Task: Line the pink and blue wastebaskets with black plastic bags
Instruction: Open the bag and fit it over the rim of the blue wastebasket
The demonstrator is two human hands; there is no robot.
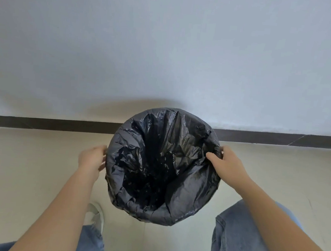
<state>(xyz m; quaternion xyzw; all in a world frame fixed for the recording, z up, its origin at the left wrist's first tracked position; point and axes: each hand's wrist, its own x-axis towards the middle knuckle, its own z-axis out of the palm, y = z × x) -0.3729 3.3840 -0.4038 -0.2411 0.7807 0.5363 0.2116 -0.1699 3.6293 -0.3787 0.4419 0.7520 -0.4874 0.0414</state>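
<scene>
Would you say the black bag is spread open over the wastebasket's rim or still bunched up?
Spread open: the black bag covers the whole rim and sags inside, right hand gripping its edge.

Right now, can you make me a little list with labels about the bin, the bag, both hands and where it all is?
bin: wastebasket, colour hidden under the bag
bag: black plastic bag spread over the whole rim, hollow in the middle
left hand: at the bag's left edge, fingers against it
right hand: pinching the bag's right edge, thumb inside
place: pale floor by a wall with a dark baseboard
</scene>
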